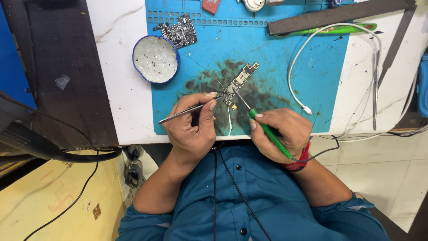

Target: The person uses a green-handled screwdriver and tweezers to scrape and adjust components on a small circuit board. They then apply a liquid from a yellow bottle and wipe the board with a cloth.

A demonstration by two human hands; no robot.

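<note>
— What are the hands doing?
— The left hand (pixel 191 122) pinches tweezers (pixel 189 110); the right hand (pixel 283 134) grips a green soldering iron (pixel 267 130).
— And the circuit board (pixel 240 85)?
— Just beyond both hands on the blue mat (pixel 276 62), both tool tips touching it.

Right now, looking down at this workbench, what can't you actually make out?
- Head view: where the tweezers in the left hand and the green-handled tool in the right hand meet the small circuit board; parts too small.
- Head view: the round white object and the red item, cut off by the top edge.
- Head view: the second circuit board shows no readable detail.
</note>
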